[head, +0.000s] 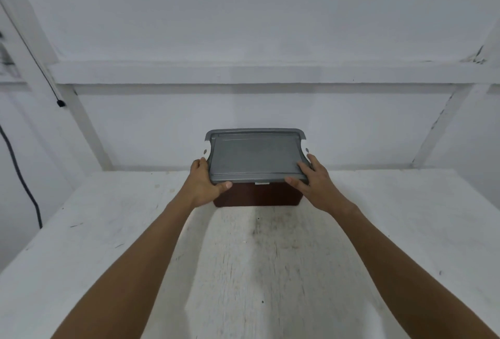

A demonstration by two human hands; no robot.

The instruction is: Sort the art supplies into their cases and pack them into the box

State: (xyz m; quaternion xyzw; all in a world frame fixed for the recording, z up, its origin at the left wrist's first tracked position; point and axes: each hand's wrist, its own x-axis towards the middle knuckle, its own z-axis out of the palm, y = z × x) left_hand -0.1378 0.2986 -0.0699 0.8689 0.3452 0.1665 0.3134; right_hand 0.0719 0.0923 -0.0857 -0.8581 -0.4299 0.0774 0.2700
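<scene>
The scuffed white table [405, 230] meets a white wall crossed by white beams; a black cable [24, 184] hangs at my left. At the table's far middle sits the dark red box [257, 195], my left hand [205, 184] and right hand [313, 184] gripping its grey lid [254, 154] at the near corners.

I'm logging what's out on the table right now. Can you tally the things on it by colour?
Grey: 1, the lid, gripped by the left hand and right hand
Dark brown: 1, the box under the lid
Total: 2
</scene>
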